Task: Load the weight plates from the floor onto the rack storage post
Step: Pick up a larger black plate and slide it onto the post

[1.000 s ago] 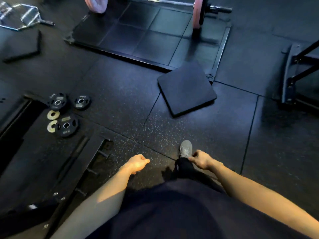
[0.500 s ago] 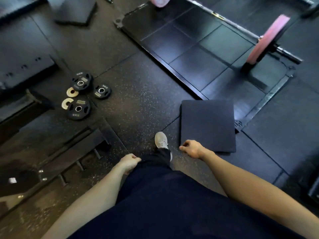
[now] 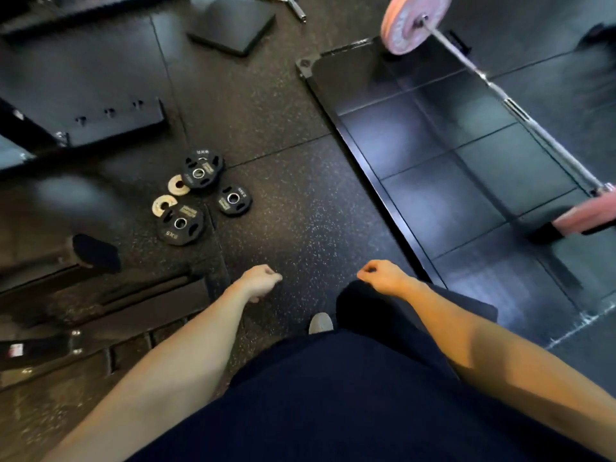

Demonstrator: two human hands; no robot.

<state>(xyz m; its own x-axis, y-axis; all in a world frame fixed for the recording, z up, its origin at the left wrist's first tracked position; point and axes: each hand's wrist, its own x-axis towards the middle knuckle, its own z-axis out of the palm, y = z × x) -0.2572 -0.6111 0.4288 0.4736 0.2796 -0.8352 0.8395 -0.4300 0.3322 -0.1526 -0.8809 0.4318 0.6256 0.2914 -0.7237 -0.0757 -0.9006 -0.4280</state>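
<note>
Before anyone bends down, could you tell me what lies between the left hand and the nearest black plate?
Only bare speckled floor separates left hand from 5 kg plate, per the head view.

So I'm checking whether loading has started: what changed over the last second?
Only the person and the view moved: they walked closer and turned, so the plates sit nearer, ahead and left. The left hand and right hand remain loosely curled and empty. The three black plates and two small pale plates lie grouped on the floor as before; the barbell stays on its platform.
</note>
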